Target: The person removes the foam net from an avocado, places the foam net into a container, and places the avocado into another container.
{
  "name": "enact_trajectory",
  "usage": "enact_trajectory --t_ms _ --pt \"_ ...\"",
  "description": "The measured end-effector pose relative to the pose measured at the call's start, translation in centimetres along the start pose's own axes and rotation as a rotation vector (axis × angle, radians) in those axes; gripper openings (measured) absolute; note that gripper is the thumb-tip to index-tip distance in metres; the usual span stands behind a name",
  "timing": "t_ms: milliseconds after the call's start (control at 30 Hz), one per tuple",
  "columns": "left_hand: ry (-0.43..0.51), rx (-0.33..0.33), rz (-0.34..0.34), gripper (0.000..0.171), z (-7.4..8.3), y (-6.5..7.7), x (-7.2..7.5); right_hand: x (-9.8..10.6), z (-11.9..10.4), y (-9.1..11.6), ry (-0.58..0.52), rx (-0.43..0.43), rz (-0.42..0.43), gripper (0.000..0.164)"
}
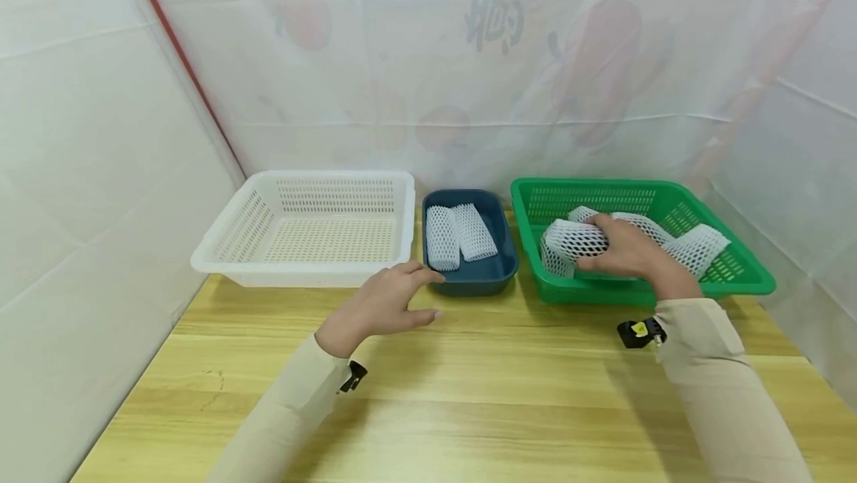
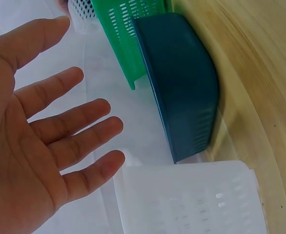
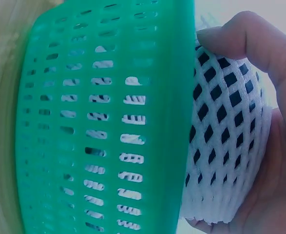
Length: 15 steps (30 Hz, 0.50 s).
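My right hand (image 1: 626,248) grips a white foam net sleeve (image 1: 574,240) over the left part of the green basket (image 1: 643,291). In the right wrist view, thumb and fingers curl round this sleeve (image 3: 225,131), and dark shows through its mesh. More white foam nets (image 1: 699,248) lie beneath and beside that hand in the basket. My left hand (image 1: 391,297) holds nothing; its fingers are spread near the front rim of the dark blue tub (image 1: 505,263). Inside the tub lie two flattened foam nets (image 1: 443,237), side by side.
On the left stands a white slotted basket (image 1: 321,274) with no contents showing. All three containers line up on the wooden table (image 1: 469,394) against a printed white sheet (image 1: 415,59). Similar sheets hang at both sides. Each wrist carries a small black mount.
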<state>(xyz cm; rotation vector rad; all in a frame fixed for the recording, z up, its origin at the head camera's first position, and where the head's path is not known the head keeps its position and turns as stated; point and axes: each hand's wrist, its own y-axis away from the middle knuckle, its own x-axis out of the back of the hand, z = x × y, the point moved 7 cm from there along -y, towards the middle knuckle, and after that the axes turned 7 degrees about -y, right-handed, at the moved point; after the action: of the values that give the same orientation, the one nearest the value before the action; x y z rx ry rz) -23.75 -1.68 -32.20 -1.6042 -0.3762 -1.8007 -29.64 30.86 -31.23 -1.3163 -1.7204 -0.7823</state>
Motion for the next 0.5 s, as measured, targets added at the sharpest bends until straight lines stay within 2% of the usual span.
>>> enact_trajectory --t_ms 233,500 --pt "0.034 -0.018 0.057 0.045 -0.6 0.7 0.1 0.1 -1.3 0.4 0.016 0.009 0.02 0.079" --pt "0.062 -0.016 0.063 0.044 -1.3 1.6 -0.2 -0.3 -3.3 0.9 0.032 0.009 0.007 0.085"
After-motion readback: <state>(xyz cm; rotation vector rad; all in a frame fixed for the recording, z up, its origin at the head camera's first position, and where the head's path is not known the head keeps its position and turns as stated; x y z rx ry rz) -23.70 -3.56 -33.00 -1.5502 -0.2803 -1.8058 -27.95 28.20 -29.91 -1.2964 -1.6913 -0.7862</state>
